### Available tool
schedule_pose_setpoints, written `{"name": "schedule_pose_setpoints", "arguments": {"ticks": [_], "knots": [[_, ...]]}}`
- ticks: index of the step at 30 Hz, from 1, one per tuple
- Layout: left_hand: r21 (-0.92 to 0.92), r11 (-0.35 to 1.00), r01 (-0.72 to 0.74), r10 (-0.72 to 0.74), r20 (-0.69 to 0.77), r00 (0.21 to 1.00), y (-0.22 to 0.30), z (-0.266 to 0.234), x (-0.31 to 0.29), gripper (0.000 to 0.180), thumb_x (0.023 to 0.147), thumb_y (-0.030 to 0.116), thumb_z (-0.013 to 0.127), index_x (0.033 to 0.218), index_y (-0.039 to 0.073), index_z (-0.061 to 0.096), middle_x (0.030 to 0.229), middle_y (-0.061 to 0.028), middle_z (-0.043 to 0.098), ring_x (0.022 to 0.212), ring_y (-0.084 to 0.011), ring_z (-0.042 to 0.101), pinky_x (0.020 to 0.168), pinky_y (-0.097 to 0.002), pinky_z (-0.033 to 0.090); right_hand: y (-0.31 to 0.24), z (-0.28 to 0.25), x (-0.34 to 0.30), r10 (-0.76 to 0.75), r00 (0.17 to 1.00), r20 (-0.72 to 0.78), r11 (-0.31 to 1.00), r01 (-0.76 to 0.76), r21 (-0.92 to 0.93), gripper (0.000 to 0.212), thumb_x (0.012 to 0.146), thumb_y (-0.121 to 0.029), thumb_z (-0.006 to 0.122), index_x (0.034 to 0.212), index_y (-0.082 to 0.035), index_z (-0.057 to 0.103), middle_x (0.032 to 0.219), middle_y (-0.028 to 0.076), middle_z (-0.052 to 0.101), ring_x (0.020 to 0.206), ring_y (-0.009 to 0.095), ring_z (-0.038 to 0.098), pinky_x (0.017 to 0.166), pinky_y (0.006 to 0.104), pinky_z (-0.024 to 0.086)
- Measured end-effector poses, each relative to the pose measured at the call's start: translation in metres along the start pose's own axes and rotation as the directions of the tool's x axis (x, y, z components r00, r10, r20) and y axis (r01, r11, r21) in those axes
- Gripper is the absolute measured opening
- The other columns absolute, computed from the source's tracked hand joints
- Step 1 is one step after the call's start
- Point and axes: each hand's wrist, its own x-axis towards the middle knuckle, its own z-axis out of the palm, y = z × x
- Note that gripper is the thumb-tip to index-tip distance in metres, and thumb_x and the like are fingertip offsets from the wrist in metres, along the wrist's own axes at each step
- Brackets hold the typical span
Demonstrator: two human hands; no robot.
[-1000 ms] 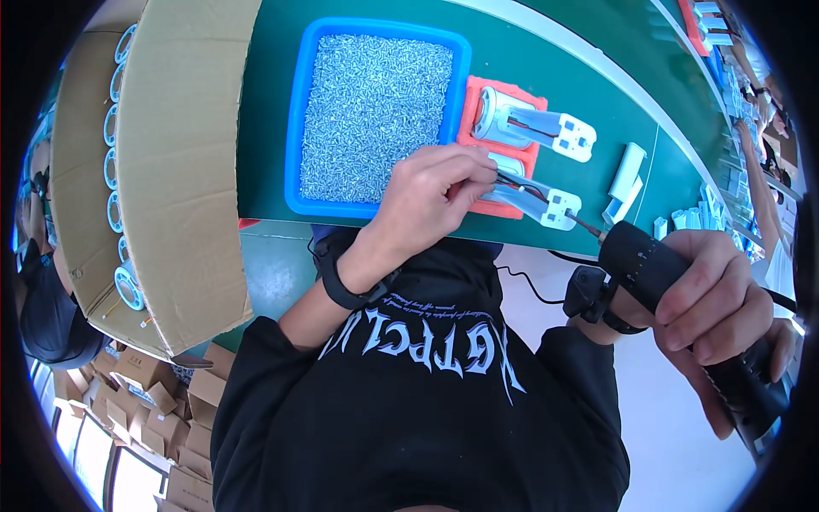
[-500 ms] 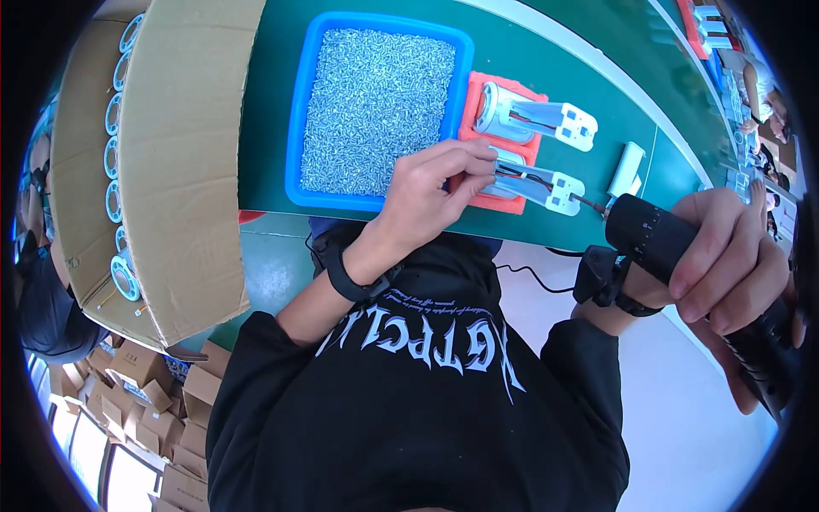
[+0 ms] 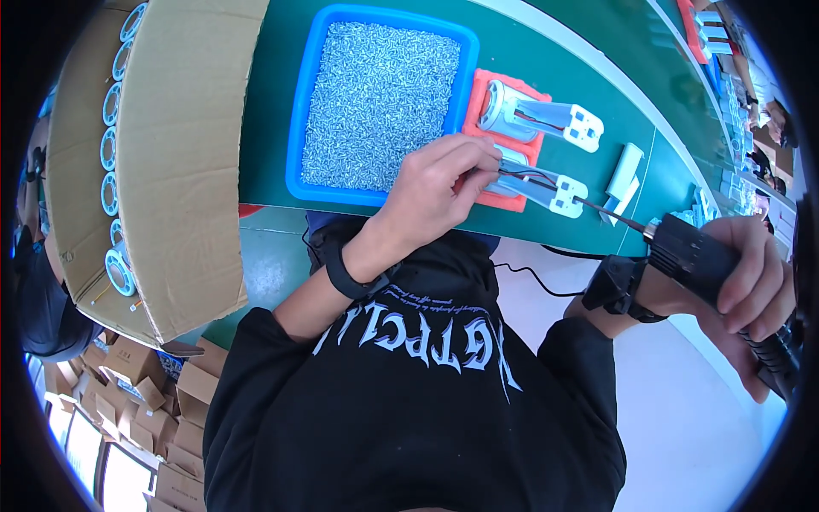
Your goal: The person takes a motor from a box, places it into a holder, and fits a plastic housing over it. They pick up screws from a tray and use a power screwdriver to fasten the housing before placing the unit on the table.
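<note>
My right hand (image 3: 759, 294) grips a black electric screwdriver (image 3: 695, 256). Its long thin bit (image 3: 623, 218) points left, its tip at the bracket end of the lower white plastic part (image 3: 565, 196); I cannot tell how far the bit reaches in. Dark wires run along this part. My left hand (image 3: 439, 181) is pinched closed at the part's other end, and whatever is between the fingertips is hidden. A second white part (image 3: 583, 130) lies just beyond, its round cup resting in an orange foam holder (image 3: 533, 154).
A blue tray (image 3: 297, 162) full of small metal screws stands left of the foam. Farther left is a cardboard box (image 3: 183, 171) with round white-blue parts (image 3: 120, 271) along its inner side. A small white piece (image 3: 625, 169) lies on the green table (image 3: 546, 51). People sit at the far right.
My right hand has drawn the screwdriver to the right and slightly down, so more of the bit shows. The left hand keeps its pinch at the lower part.
</note>
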Motion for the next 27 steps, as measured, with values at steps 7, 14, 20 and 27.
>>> {"name": "schedule_pose_setpoints", "arguments": {"ticks": [7,14,20,27], "knots": [[0.011,0.995,-0.097,0.097,-0.018,0.995,0.004,0.003,0.003,0.009,0.077,0.0,0.066,0.086,0.0,0.063,0.09,-0.0118,0.066,0.09,-0.0277,0.065,0.075,-0.0338,0.052,-0.011,-0.008,-0.01,-0.095,0.986,-0.138,0.995,0.098,0.015,0.054,0.066,-0.054,0.078,0.087,-0.009,0.057,0.068,0.002,0.062,0.049,0.011,0.06,0.05,0.0211,0.054],[-0.042,0.996,-0.082,0.081,-0.033,0.996,0.004,0.005,0.002,0.009,0.078,0.001,0.066,0.086,0.002,0.065,0.088,-0.0103,0.065,0.088,-0.0258,0.063,0.074,-0.0327,0.05,-0.007,-0.006,-0.013,-0.085,0.981,-0.172,0.996,0.084,-0.014,0.055,0.068,-0.054,0.075,0.093,-0.008,0.059,0.069,0.001,0.061,0.051,0.011,0.061,0.051,0.0211,0.054],[-0.046,0.997,-0.059,0.058,-0.012,0.998,0.002,0.004,0.002,0.008,0.078,0.002,0.067,0.085,0.002,0.066,0.087,-0.0088,0.065,0.09,-0.0258,0.062,0.077,-0.0334,0.048,-0.007,-0.006,-0.011,-0.077,0.984,-0.159,0.997,0.08,0.015,0.055,0.067,-0.055,0.076,0.09,-0.008,0.059,0.069,0.001,0.061,0.051,0.011,0.061,0.051,0.0208,0.054],[0.001,0.996,-0.09,0.09,-0.013,0.996,0.002,0.006,0.003,0.009,0.076,0.002,0.067,0.085,0.002,0.067,0.087,-0.0077,0.065,0.092,-0.0251,0.061,0.079,-0.0339,0.048,-0.003,-0.001,-0.009,-0.068,0.989,-0.133,0.998,0.069,0.0,0.05,0.068,-0.052,0.077,0.083,-0.007,0.059,0.069,0.001,0.061,0.051,0.011,0.061,0.05,0.021,0.055]]}}
